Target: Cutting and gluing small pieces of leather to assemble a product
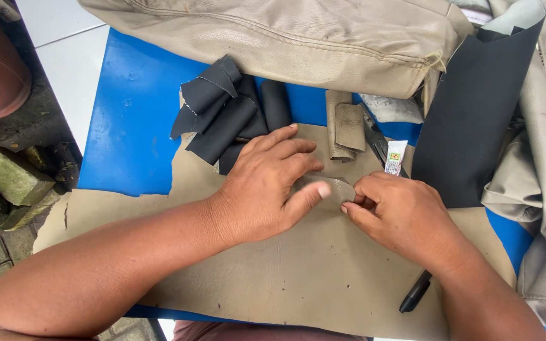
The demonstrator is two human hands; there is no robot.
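The small beige leather patch (335, 187) lies between both hands, matte, grained, one edge curling upward. The left hand (266, 186) presses it flat with spread fingers, thumb on its surface. The right hand (399, 211) pinches its near edge (fingers curled tight). It rests on the beige leather sheet (298, 271).

Black pen (416, 292) half under right wrist; beige cover (298, 38) cropped top.
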